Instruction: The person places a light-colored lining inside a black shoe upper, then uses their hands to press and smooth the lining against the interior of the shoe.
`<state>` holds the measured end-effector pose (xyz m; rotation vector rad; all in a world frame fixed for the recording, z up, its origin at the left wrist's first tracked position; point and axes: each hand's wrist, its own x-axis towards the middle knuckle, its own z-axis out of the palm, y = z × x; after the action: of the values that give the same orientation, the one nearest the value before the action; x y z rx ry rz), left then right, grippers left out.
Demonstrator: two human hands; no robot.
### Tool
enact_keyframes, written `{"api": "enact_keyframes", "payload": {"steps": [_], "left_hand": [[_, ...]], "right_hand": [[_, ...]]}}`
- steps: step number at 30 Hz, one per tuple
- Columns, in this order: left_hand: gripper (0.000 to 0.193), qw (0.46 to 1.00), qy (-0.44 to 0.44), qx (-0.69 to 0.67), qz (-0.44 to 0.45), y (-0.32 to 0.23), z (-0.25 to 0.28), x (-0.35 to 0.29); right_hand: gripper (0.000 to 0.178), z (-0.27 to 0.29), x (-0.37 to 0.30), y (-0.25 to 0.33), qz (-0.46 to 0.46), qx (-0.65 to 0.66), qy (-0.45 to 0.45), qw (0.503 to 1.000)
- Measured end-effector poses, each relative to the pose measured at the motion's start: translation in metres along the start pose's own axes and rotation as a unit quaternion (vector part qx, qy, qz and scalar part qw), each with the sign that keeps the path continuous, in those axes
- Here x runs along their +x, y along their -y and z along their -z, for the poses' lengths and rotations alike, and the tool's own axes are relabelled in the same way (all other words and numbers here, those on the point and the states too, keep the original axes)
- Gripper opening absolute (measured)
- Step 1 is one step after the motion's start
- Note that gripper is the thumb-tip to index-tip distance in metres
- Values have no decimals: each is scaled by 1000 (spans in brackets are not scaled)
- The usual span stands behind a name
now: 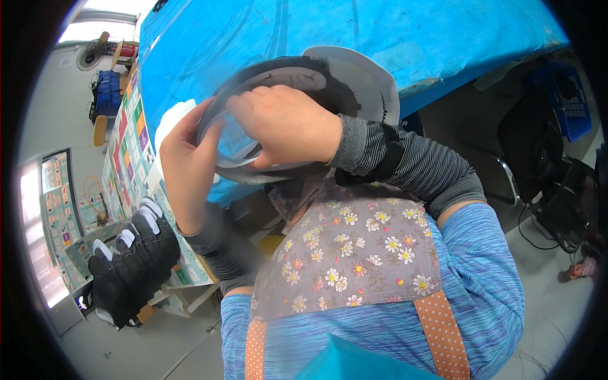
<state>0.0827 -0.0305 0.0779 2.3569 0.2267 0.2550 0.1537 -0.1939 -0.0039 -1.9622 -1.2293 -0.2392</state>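
Note:
A black cap with a pale grey brim is held inside up at the near edge of the blue-covered table, its brim to the right. A clear plastic sheet lines the near left part of its opening. My left hand pinches the cap's left rim, thumb inside and fingers outside. Reaching over the opening, my right hand has its fingers curled against the inner side by the plastic; whatever is between those fingertips is hidden.
Blue sheeting covers the table. Left of the cap lies a white object. Several black, cap-like items with pale tabs stand in a row at lower left, beside a colourful patterned board. A blue crate and black chair are at right.

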Motion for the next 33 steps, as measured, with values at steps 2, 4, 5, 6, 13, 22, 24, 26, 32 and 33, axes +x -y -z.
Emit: {"api": "enact_keyframes", "payload": {"steps": [2, 4, 5, 6, 13, 22, 24, 26, 32, 33], "left_hand": [[32, 999, -10, 30, -3, 0, 0, 0], [30, 998, -16, 61, 15, 0, 0, 0], [30, 998, -15, 62, 16, 1, 0, -1], [30, 998, -13, 53, 24, 3, 1, -1], [27, 998, 2, -5, 64, 17, 1, 4], [25, 998, 6, -13, 66, 22, 0, 1], [24, 999, 10, -1, 48, 19, -1, 2], [23, 999, 15, 11, 30, 10, -1, 4], [28, 968, 43, 244, 48, -8, 2, 9], [28, 964, 33, 262, 42, -9, -1, 9]], "right_hand": [[63, 0, 1, -1, 1, -1, 2, 1000], [62, 0, 1, -2, 2, -3, 4, 1000], [62, -1, 1, -1, 3, 9, 5, 1000], [62, -1, 0, -1, 5, 22, 5, 1000], [63, -9, -5, -3, -29, 95, -5, 995], [64, -14, -10, -3, -50, 146, -4, 988], [61, -16, -9, -2, -48, 147, 6, 988], [60, -15, -8, -1, -40, 140, 6, 989], [59, -18, -7, 1, -23, 131, 8, 991], [60, -19, -6, 0, -25, 136, 15, 990]]}}
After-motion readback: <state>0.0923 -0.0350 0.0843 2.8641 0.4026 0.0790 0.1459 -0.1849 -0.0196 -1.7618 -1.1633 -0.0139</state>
